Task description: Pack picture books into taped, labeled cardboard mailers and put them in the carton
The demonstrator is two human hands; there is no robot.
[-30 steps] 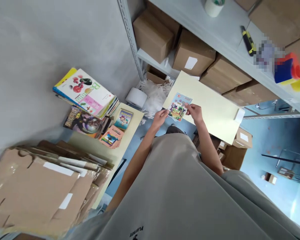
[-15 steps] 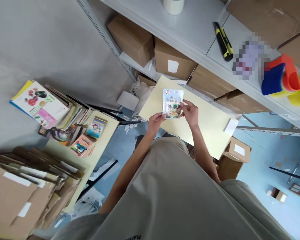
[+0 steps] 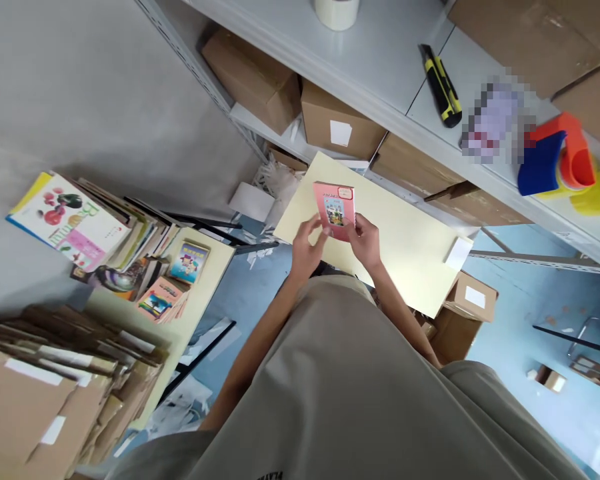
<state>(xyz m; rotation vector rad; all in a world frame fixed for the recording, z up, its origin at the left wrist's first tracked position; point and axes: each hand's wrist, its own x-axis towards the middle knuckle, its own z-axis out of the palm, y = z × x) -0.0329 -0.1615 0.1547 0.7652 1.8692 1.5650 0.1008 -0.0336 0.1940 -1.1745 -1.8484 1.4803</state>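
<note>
A small book [image 3: 335, 212] with a pink cover and a blue illustrated panel is held over the pale yellow table [image 3: 400, 260], its front tilted towards me. My right hand [image 3: 365, 240] grips its lower right edge, with the thumb on the cover. At the lower left edge is my left hand [image 3: 307, 248], its thumb and fingers bent around the corner; how firmly they press is hard to see. The fingertips behind the book are hidden.
Left, a side table [image 3: 220, 257] bears stacked books [image 3: 83, 220] and flattened cardboard [image 3: 25, 393]. Above stands a grey shelf [image 3: 380, 80] with a box cutter [image 3: 441, 87], a tape roll [image 3: 337, 12] and a tape dispenser [image 3: 555, 157]. Cardboard boxes [image 3: 343, 123] fill the lower level.
The light blue illustrated cover facing me before has given way to a pink one. My right hand has shifted slightly left and down, and my left hand's fingers have moved up its edge.
</note>
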